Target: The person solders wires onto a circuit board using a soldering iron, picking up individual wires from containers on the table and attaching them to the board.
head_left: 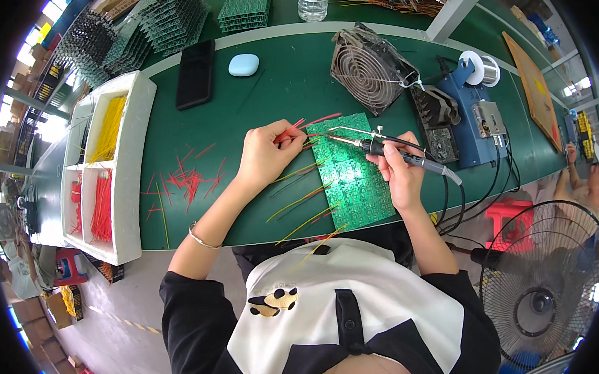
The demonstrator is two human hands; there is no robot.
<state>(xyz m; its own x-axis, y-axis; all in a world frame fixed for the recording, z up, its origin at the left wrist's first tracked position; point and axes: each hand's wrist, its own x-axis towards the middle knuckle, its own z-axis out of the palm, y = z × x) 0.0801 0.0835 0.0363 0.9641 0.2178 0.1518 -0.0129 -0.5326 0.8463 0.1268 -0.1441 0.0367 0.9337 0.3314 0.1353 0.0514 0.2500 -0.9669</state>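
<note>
My left hand (268, 153) is closed in a pinch on thin wires at the left edge of a green circuit board panel (358, 191); red ones show at its fingertips. My right hand (400, 176) grips a soldering iron (415, 160) with a thin metal solder-feed tube (350, 129) along it. The iron's tip points left, over the upper part of the panel, close to the left fingertips. Yellow wires (300, 201), with black and red ones among them, stick out from the panel's left side. Whether the tip touches a joint I cannot tell.
Left stands a white foam box (129, 188) of red and yellow wires, beside scattered red wire pieces (191, 182). A phone (196, 74), a light-blue case (243, 65), a small fan (368, 67) and a blue solder feeder (467, 123) with a spool line the back and right.
</note>
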